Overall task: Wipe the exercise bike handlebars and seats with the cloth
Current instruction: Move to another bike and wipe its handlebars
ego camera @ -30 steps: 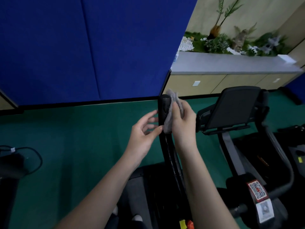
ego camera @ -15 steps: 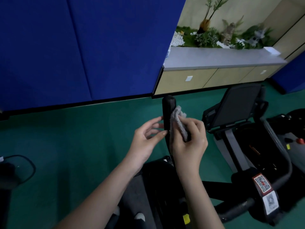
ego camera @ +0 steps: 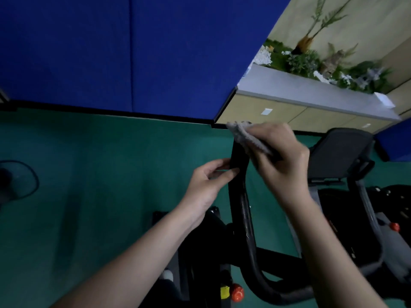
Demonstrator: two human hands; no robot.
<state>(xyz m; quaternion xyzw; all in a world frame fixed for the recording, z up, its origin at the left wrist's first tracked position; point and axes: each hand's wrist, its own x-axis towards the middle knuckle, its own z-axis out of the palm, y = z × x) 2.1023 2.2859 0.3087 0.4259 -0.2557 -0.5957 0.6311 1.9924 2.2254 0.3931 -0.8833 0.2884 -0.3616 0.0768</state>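
A black handlebar (ego camera: 241,203) of the exercise bike rises in the middle of the head view. My right hand (ego camera: 281,161) holds a grey cloth (ego camera: 242,135) bunched over the bar's top end, which the cloth hides. My left hand (ego camera: 206,185) pinches the bar just below the cloth, thumb and fingers on its left side. The bar curves down and to the right at the bottom. To the right stands a second bike with a dark padded seat back (ego camera: 338,152).
Green floor (ego camera: 100,185) lies to the left. A blue padded wall (ego camera: 111,52) runs behind. A grey-topped cabinet (ego camera: 300,92) with plants stands at the back right. A red knob (ego camera: 237,294) sits low on the frame. A fan (ego camera: 15,181) stands at the far left.
My right hand slid the cloth up to the bar's top end. My left hand closed onto the bar. The view tilted and moved closer.
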